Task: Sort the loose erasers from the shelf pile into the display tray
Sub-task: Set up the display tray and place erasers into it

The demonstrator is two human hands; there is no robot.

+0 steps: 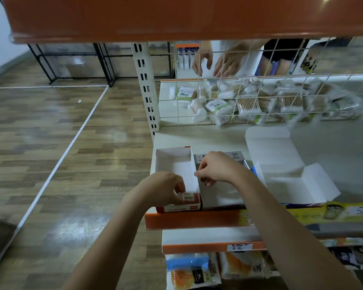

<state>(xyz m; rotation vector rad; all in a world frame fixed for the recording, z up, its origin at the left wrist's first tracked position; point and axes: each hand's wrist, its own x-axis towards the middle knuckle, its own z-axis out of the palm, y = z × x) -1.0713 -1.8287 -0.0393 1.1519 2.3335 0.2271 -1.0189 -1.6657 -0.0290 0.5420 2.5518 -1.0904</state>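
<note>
A white cardboard display tray (174, 162) with a red outer front stands at the left end of the shelf (199, 136). My left hand (161, 189) reaches into its near end and holds a small white and red eraser (188, 198) there. My right hand (215, 168) is curled over the wall between this tray and a grey box (222, 195) beside it, fingertips pinched at that wall. Whether it holds an eraser is hidden.
An opened white carton with flaps (281, 164) lies right of the grey box. Behind a wire grid (218, 97) lie several packs of cotton swabs (249, 103), with another person's hands (216, 61) over them. An orange shelf (176, 15) hangs overhead. Wooden floor (61, 143) lies left.
</note>
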